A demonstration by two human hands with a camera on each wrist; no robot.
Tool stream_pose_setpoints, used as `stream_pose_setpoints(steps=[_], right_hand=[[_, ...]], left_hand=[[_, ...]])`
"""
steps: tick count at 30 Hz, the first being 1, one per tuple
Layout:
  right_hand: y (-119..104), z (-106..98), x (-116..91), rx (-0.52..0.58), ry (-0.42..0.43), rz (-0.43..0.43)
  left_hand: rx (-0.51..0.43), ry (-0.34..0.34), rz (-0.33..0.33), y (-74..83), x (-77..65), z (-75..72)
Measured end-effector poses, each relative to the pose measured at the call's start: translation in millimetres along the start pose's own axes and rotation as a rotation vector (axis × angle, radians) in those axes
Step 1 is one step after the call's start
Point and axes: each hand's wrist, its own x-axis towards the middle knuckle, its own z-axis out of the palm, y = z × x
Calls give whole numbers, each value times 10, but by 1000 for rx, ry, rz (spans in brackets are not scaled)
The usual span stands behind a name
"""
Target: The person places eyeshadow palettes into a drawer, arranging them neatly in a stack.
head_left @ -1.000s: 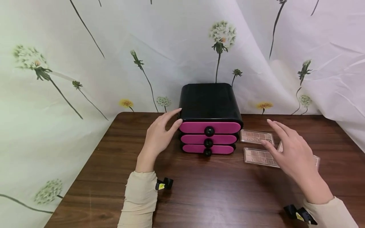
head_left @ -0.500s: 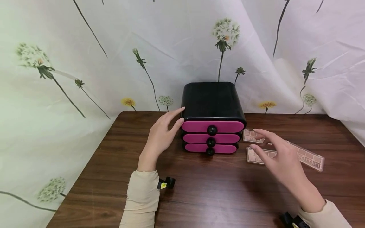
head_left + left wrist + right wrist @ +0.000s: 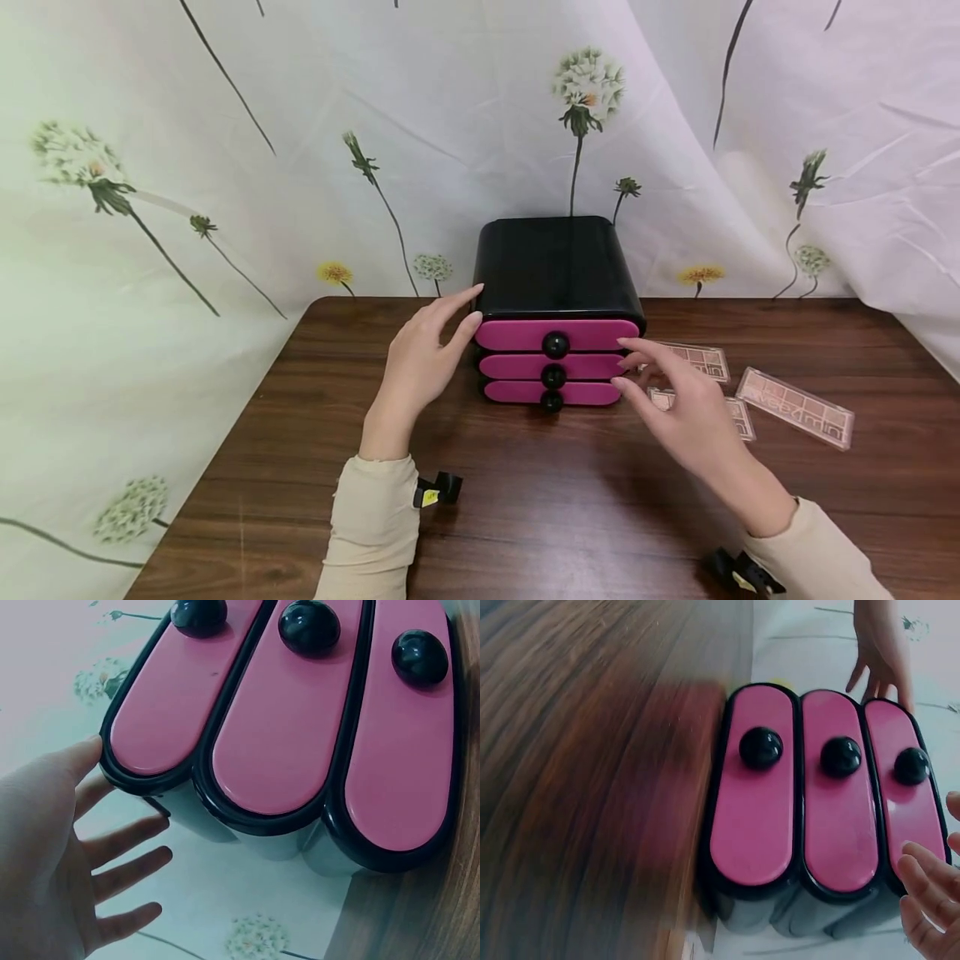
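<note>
A small black chest of drawers (image 3: 555, 262) with three pink fronts and round black knobs stands at the back of the table. The top drawer (image 3: 506, 336), the middle one and the bottom one are all pushed in. My left hand (image 3: 422, 358) rests against the chest's upper left edge. In the left wrist view that hand's thumb (image 3: 88, 754) touches the black rim, the other fingers spread along the side. My right hand (image 3: 697, 417) hovers by the right end of the drawer fronts, fingers loosely bent, holding nothing. Whether its fingertips touch the chest, I cannot tell.
Three flat eyeshadow palettes lie right of the chest: one at the back (image 3: 708, 362), one partly behind my right hand (image 3: 741, 419), and one angled farther right (image 3: 798, 408). A white floral cloth (image 3: 420, 108) hangs behind the brown wooden table (image 3: 555, 500).
My right hand has moved left from above the palettes to the right end of the drawer fronts, uncovering the angled palette. My left hand has stayed on the chest.
</note>
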Motion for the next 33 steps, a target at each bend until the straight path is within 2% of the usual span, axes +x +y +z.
stream_pose_setpoints(steps=[4, 9, 20, 33], right_hand=[[-34, 117, 65, 35, -29, -10], [-107, 239, 142, 96, -69, 41], [-169, 425, 271, 251, -49, 147], [-210, 484, 316, 252, -43, 161]], left_hand=[[-4, 0, -9, 3, -4, 6], [-10, -6, -20, 0, -5, 9], [-18, -14, -18, -6, 0, -6], [-22, 4, -47, 4, -7, 10]])
